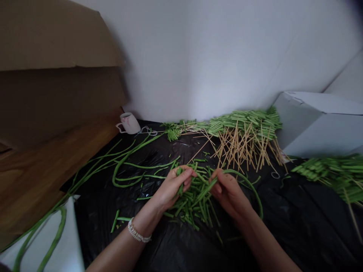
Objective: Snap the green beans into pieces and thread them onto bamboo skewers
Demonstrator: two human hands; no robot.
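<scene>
My left hand (178, 183) is closed around short cut pieces of green long bean, one end showing at the top of the fist. Opposite it, my right hand (225, 187) pinches a long bean (253, 190) that loops out to the right and bends down past the wrist. The two hands are a little apart, above a heap of short bean pieces (195, 207) on black plastic sheeting. Whole long beans (121, 179) trail over the sheeting to the left of my left hand.
Bean pieces threaded on wooden skewers (244, 124) are piled by the wall. More skewered beans (334, 172) lie at the right, near a white box (326, 121). A mug (129, 123) stands at the back left beside a large cardboard box (56, 68).
</scene>
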